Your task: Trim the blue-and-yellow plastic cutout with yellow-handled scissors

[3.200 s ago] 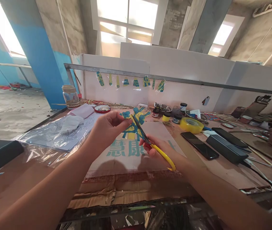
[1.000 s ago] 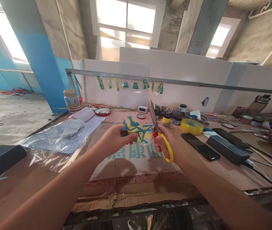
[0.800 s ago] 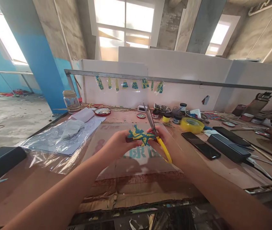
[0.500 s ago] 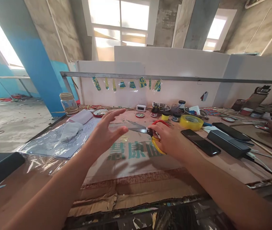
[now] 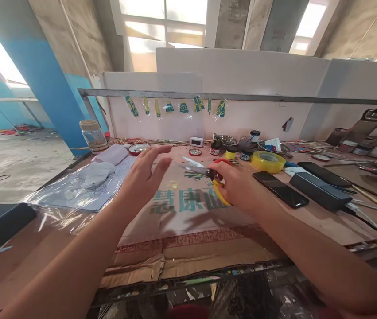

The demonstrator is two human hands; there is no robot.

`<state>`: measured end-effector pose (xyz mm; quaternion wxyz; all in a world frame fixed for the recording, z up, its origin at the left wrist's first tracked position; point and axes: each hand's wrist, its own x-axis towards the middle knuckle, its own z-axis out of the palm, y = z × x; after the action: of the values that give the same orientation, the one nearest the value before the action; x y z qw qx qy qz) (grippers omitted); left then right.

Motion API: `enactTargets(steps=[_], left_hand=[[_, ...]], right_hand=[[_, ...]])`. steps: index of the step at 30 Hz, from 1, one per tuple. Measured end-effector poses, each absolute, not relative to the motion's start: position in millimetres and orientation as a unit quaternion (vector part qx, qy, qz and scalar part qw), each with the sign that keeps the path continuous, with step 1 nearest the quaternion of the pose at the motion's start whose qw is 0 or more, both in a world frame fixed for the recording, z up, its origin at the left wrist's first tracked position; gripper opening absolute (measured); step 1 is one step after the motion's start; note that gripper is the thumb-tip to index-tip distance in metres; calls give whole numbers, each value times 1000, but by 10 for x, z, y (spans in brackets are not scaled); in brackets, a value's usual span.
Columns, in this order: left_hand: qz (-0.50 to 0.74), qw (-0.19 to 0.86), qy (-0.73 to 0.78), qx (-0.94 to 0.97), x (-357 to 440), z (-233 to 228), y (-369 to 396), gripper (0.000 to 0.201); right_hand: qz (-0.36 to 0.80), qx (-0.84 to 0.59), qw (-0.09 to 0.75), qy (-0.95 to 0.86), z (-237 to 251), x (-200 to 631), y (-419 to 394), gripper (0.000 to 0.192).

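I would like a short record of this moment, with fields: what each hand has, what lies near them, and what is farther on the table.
left hand: left hand open, fingers spread, holds nothing
right hand: right hand grips the scissors, blades pointing left
under the hands: cardboard sheet with green characters
near right: yellow tape roll, two phones
near left: plastic-covered drawing, glass jar
back: cut-outs hung on a rail

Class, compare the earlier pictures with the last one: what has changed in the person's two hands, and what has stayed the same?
The left hand has let go of the blue-and-yellow paper cutout and now hovers open and empty. The right hand has swung the yellow-and-red-handled scissors from upright to pointing left, blades level. The right hand's grip, the yellow tape roll and the black phone are unchanged.
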<state>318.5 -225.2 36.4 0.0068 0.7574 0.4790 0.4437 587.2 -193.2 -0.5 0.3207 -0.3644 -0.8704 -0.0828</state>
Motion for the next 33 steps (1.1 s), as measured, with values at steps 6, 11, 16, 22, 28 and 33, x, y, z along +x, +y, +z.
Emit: enactTargets(steps=[6,11,16,22,28,33], left_hand=[[508,-62,406,757,3184,411,-2285,30],[440,-182,365,800,3200,401,-2268,17],[392,-187,348,831,3110,441,-2217,12],[387,-171,330,844,3011,518,-2211,10],[353,-205,319,855,3124,431,-2239,9],[335,-199,339,856,3210,344,-2243,15]], right_hand=[[-115,-332,343,-871,10,5858,-1962,44],[-201,-349,257,-879,137,5837,-2115,42],[-204,-341,215,-892,132,5840,-2098,46],[-210,-339,198,-896,132,5852,-2087,45],[-220,-339,189,-895,164,5834,-2126,41],[-222,-351,169,-894,197,5804,-2165,39]])
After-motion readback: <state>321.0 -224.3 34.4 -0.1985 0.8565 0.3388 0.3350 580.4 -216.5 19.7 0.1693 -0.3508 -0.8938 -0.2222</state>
